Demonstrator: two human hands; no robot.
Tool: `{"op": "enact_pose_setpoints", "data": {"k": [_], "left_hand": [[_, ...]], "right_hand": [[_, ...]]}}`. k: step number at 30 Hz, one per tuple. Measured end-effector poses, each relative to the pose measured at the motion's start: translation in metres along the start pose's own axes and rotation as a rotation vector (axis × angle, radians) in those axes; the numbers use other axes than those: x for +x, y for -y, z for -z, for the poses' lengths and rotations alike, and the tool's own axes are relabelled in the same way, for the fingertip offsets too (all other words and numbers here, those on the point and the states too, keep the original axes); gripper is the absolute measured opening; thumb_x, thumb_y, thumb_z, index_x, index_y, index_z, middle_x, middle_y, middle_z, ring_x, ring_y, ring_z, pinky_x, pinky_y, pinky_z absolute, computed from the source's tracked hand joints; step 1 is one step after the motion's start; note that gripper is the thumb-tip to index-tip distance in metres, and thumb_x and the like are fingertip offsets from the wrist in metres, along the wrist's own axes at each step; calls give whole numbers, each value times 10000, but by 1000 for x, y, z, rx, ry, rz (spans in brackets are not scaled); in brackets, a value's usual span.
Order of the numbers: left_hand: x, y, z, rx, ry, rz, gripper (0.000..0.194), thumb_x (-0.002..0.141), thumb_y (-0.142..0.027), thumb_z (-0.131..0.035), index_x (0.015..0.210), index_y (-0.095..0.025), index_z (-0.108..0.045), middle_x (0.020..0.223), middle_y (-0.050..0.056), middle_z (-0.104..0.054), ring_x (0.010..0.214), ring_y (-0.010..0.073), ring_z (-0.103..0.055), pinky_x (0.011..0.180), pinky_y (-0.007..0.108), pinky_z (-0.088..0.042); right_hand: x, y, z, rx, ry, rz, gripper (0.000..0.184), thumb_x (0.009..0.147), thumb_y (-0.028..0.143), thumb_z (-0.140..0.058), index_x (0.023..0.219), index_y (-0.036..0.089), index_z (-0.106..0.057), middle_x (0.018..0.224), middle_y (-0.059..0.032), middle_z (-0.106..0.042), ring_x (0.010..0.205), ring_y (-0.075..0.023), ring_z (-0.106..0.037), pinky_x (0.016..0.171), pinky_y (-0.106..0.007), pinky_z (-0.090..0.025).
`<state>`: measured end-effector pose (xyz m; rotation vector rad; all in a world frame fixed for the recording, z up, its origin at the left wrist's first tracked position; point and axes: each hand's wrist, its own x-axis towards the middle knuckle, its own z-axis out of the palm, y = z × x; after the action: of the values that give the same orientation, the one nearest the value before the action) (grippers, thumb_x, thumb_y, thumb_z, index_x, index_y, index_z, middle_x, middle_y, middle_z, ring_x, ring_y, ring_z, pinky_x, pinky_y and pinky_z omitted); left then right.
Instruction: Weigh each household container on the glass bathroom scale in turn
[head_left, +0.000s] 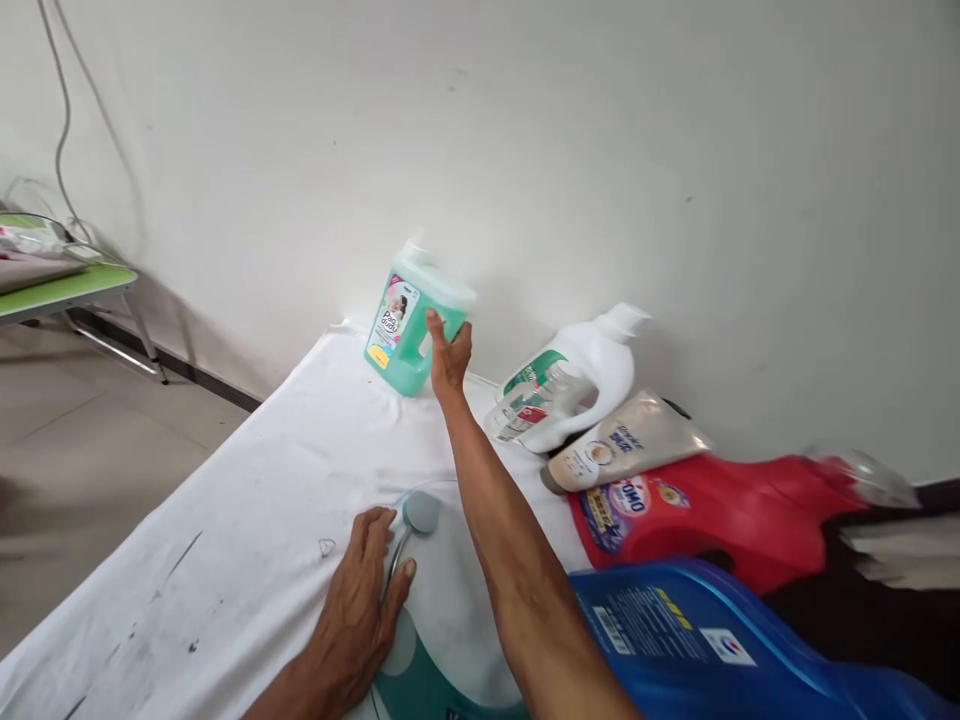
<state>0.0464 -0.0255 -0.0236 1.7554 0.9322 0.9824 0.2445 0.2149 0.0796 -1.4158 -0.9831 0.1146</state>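
Observation:
My right hand (450, 358) is closed round the handle of a translucent green detergent jug (405, 371) near the far end of the table, close to the wall. The jug tilts slightly; it has a white cap and a picture label. Lower down, my left hand (360, 610) lies against the side of a white-and-teal container (442, 668) with a round grey-blue cap (421, 512). Its thumb is spread from the fingers, and a curved silvery edge shows between them. My right forearm hides part of this container.
On the right lie a white jug (611, 362), a small clear bottle (517, 412), a beige tube (637, 440), a red bottle (697, 505) and a large blue container (660, 630). White cloth (247, 510) covers the table. A green-topped table (71, 290) stands left; a wall (525, 120) rises behind.

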Motion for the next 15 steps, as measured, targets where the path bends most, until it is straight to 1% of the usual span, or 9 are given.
{"op": "enact_pose_setpoints", "data": {"k": [1,3,5,6,7,9,10,12,15], "left_hand": [[1,-2,2,2,-5,-3,367,1107,-364,-438,1460,-270,-466,1408,125,-529,1216,254,-653,1050,463,-590],[1,-6,4,9,-13,-6,355,1104,-371,-441,1444,-275,-477,1390,114,-542,1191,247,-667,1033,453,-600],[0,-7,5,21,-5,0,351,1102,-383,-449,1434,-276,-486,1383,110,-550,1186,248,-674,1031,455,-602],[0,-7,5,27,-4,2,350,1101,-391,-451,1429,-275,-490,1382,110,-551,1186,250,-675,1035,461,-601],[-1,-6,5,33,-1,4,351,1101,-399,-452,1427,-274,-490,1382,111,-549,1188,252,-674,1037,468,-599],[-1,-5,4,42,3,10,355,1101,-418,-451,1425,-276,-486,1384,112,-541,1187,255,-672,1032,480,-598],[-1,-4,4,44,6,12,358,1102,-426,-450,1426,-277,-482,1384,111,-536,1183,255,-672,1027,483,-600],[-1,-3,4,47,12,15,363,1101,-436,-448,1427,-278,-472,1382,110,-529,1177,252,-672,1022,485,-601],[0,-5,7,59,24,14,364,1104,-436,-440,1428,-272,-459,1368,110,-529,1175,247,-669,1038,491,-592]], "right_hand": [[-4,3,16,-42,-42,39,707,774,800,-665,1107,180,-601,1085,-124,-692,1042,-281,-647,970,-459,-540],[-12,6,56,-194,-174,190,781,782,787,-683,1230,161,-553,1294,-196,-619,1246,-326,-564,1131,-524,-437],[-18,7,101,-395,-301,370,759,872,739,-629,1342,160,-488,1429,-233,-527,1381,-345,-472,1219,-564,-330],[-22,5,123,-476,-347,415,736,907,714,-603,1374,163,-461,1458,-240,-498,1412,-350,-446,1232,-577,-307],[-25,2,142,-530,-379,416,725,925,694,-590,1392,159,-442,1466,-248,-480,1426,-357,-428,1236,-587,-297],[-31,-8,171,-576,-385,309,733,926,673,-589,1399,140,-417,1449,-263,-476,1412,-370,-435,1226,-591,-317],[-34,-14,178,-577,-364,234,741,916,664,-598,1396,131,-411,1435,-267,-485,1390,-372,-455,1213,-586,-340],[-38,-28,182,-569,-303,105,750,888,641,-630,1387,126,-411,1414,-269,-509,1343,-373,-500,1185,-574,-386],[-36,-48,171,-556,-264,3,701,853,586,-680,1332,125,-458,1366,-267,-561,1312,-383,-538,1161,-565,-416]]}}
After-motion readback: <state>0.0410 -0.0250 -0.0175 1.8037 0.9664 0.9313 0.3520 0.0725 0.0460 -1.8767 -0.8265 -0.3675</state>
